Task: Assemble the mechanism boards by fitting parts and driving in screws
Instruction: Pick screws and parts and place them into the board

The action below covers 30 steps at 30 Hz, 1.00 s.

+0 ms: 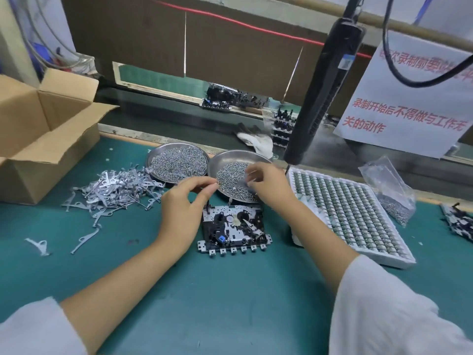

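Here the right hand (266,184) hovers over the screw dish (230,160), its curled fingers blurred, so its hold cannot be told. The left hand (184,201) pinches something small beside it. The mechanism board (234,229) lies just nearer the mat's front edge, below both.

Mechanism board (234,230) lies before two screw dishes (176,162), between lever pile (115,188) and tray (353,216).

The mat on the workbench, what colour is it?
The mat is a plain teal green, seen clearly in the head view, the only one.

Green-matted bench (230,290); brown back panel (230,47)
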### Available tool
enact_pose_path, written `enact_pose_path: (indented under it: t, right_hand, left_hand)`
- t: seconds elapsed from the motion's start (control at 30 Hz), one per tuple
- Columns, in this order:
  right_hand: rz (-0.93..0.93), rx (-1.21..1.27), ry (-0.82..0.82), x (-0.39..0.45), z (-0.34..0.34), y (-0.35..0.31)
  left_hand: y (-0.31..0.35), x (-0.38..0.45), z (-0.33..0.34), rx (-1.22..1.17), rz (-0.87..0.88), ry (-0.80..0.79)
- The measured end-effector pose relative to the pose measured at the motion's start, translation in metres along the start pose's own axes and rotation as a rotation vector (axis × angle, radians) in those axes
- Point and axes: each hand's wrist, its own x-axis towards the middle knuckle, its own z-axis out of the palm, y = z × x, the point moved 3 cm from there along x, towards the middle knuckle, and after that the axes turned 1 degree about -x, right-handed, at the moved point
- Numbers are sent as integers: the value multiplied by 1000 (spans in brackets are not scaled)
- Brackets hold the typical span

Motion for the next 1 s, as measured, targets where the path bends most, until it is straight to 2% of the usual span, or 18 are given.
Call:
enact_pose_path:
  t: [0.17, 0.47, 0.77, 1.0]
  right_hand:
    - [-12, -45, -54, -1, 7, 7]
    - [-37, -41, 71, -4, 8, 8]
    - [-8, 147, 148, -11, -3, 9]
    - [-65, 52, 134, -14, -4, 9]
  left_hand:
    - [-1, 1, 0, -17, -34, 19]
    - [2, -1, 0, -19, -8, 5]
    - [7, -2, 0, -10, 19, -20]
    - [14, -5, 2, -28, 40, -34]
